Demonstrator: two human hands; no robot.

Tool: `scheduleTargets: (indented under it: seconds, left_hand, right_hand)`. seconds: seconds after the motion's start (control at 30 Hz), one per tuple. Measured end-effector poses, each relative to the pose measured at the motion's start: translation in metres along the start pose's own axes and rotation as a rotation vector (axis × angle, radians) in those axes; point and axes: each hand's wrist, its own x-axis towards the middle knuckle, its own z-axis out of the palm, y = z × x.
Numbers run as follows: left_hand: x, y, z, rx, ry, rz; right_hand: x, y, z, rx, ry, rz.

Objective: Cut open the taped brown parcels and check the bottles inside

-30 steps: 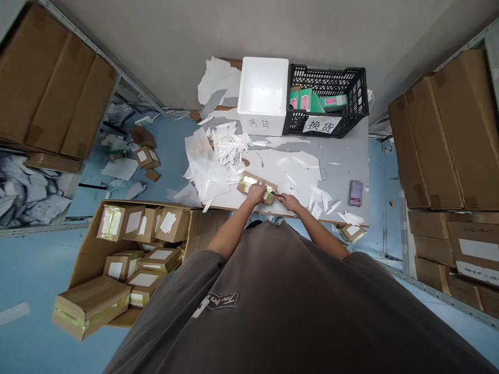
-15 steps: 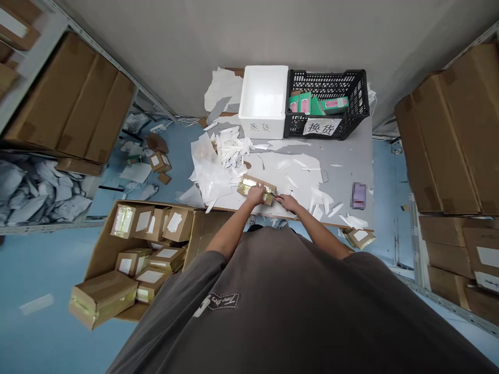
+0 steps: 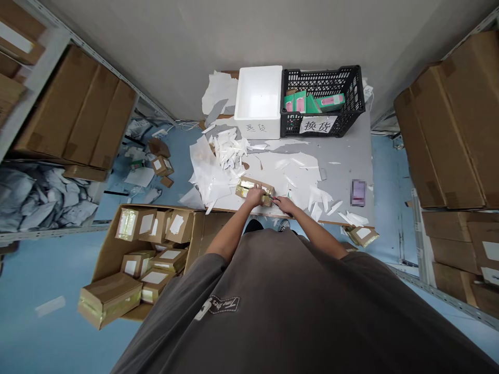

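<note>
A small cardboard box (image 3: 245,187) with shiny yellowish tape lies near the front edge of the table. My left hand (image 3: 254,196) is on top of it, fingers curled and gripping it. My right hand (image 3: 285,204) is closed round what looks like a utility knife (image 3: 275,199), slim with a red part. Its tip meets the right end of the box, close to my left fingers. The exact point of contact is too small to make out.
Scraps of white paper (image 3: 230,148) are heaped left of the box. Behind stand a white foam bin (image 3: 258,129) and a black crate (image 3: 343,124) holding green packages. A phone (image 3: 358,193) lies at right. A large carton (image 3: 105,249) of taped boxes stands at lower left.
The view has shifted slightly. My right hand and the knife are a little further left and lower in view, still at the box's right end. My left hand keeps its hold.
</note>
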Motion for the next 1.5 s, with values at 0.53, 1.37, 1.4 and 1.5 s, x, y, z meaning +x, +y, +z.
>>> scheduleTargets:
  seconds: [0.53,1.37,1.4,1.5]
  left_hand:
    - [0.004,-0.005,0.0,-0.055,-0.023,0.035]
    - [0.01,-0.045,0.0,-0.122,0.079,0.115]
    - [0.015,-0.048,0.001,-0.117,0.048,0.104]
    - [0.029,-0.053,0.0,-0.098,-0.003,0.086]
  right_hand:
    - [-0.004,0.003,0.015,0.104,0.021,-0.015]
    - [-0.078,0.024,0.041,0.26,0.227,0.199]
    - [-0.08,0.019,0.042,0.258,0.251,0.209]
    - [-0.078,0.003,0.043,0.172,0.302,0.22]
